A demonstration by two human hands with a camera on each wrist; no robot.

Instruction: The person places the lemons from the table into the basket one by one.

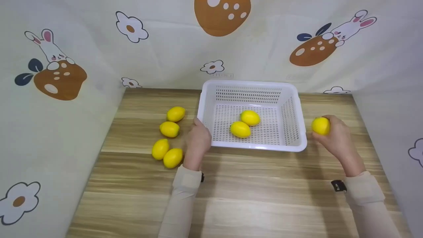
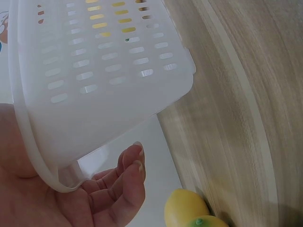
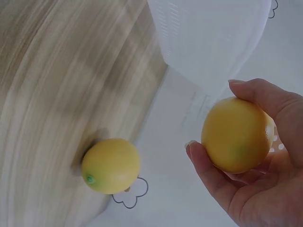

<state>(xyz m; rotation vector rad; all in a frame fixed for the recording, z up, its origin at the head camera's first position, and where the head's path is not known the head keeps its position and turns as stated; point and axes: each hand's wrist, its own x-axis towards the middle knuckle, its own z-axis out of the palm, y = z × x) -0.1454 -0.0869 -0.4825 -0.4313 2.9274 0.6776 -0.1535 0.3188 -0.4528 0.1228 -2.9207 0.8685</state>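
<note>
A white plastic basket [image 1: 256, 147] with slotted walls stands at the table's back, and two yellow lemons [image 1: 240, 129] lie touching on its floor. My left hand [image 1: 198, 138] grips the basket's left rim; in the left wrist view its fingers [image 2: 125, 189] curl below the rim. To the right of the basket, my right hand [image 1: 338, 137] holds another lemon [image 1: 320, 126] between thumb and fingers, off the table. One more lemon [image 3: 111, 165] rests on the table near that hand in the right wrist view; the head view does not show it.
Several lemons [image 1: 170, 129] lie on the wooden table [image 1: 251, 198] left of the basket, beside my left hand. A patterned cloth [image 1: 165, 49] covers the back and both sides. Dark bands [image 1: 339, 185] sit near both wrists.
</note>
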